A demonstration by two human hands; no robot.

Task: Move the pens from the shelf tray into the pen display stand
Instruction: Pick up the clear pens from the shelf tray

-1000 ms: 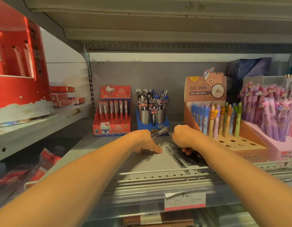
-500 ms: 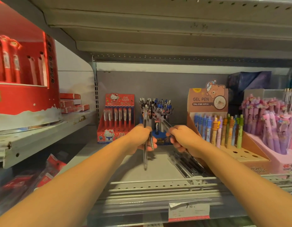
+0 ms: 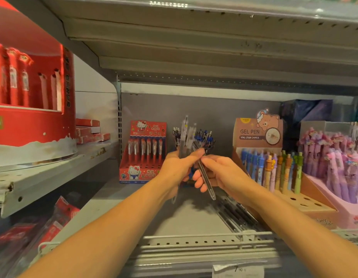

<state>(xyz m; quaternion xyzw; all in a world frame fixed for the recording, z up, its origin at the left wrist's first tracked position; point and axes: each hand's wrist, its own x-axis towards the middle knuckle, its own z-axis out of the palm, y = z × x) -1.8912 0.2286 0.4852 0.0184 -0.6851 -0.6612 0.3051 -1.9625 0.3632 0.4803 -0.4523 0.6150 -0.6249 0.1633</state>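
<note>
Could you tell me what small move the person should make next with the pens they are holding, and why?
Probably pass the dark translucent pen pinched by the right hand into the clear-pen bundle gripped by the left hand, since the hands meet before the blue pen stand.

The pens [image 3: 184, 141] in my left hand [image 3: 177, 169] look like clear, glossy plastic. Below my hands, the shelf [image 3: 186, 219] is matt grey painted metal; right of them, the gel pen box [image 3: 306, 205] is matt cardboard.
</note>
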